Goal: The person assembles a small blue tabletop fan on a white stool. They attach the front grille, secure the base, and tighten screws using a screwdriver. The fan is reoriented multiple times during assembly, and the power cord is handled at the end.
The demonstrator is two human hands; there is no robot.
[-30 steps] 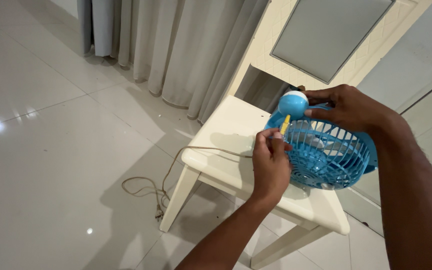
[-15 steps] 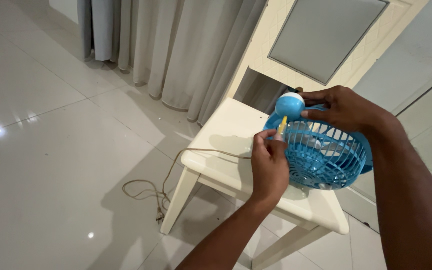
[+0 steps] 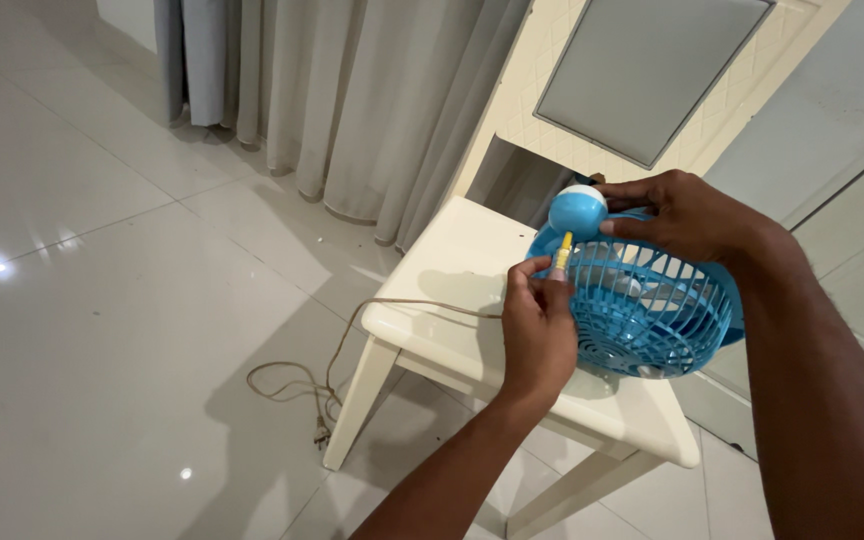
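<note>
Screwdriver work is going on at the back of the fan, seen from the head camera looking down. The fan is lying tilted on the cream table, its blue grille facing the person and its round blue-and-white motor housing pointing up and away.

The left hand is pinching a small yellow-handled screwdriver between thumb and fingertips; its grip is narrow and closed on the handle. The tool is standing nearly upright, its tip hidden where it is meeting the fan just below the housing, so I cannot tell whether it is seated in a screw.

The right hand is reaching over the top of the fan, fingers curled closed around the rim and the side of the housing, steadying it against the table.

By my judgement, the step in hand is turning a fastener near the housing. The next move is calling for keeping the tip pressed straight into the head while rolling the handle between the fingertips, with the right hand bracing the fan so it is not rocking.

A brown cord is running from the fan over the table edge and coiling on the white tiled floor, its plug lying loose near a table leg. Grey curtains are hanging behind.
</note>
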